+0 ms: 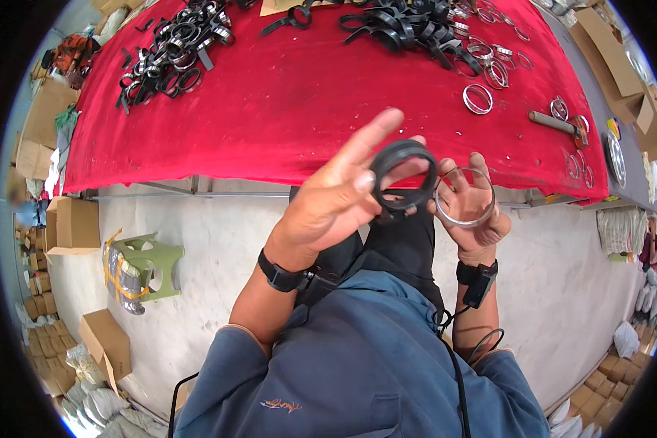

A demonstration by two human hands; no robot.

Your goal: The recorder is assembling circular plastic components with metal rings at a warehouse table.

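My left hand holds a black ring-shaped part between thumb and fingers, its index finger stretched out past it. Some of those fingers are hidden behind the ring. In my right hand a thin silver metal ring is held upright, with the fingers curled behind and around it. The two rings are side by side in front of my body, their edges close; whether they touch I cannot tell. Beyond my hands lies a table with a red cloth.
On the cloth are a pile of black and silver rings at far left, black ring parts at the back, and loose silver rings at right. A hammer lies near the right edge. A green stool and cardboard boxes stand left.
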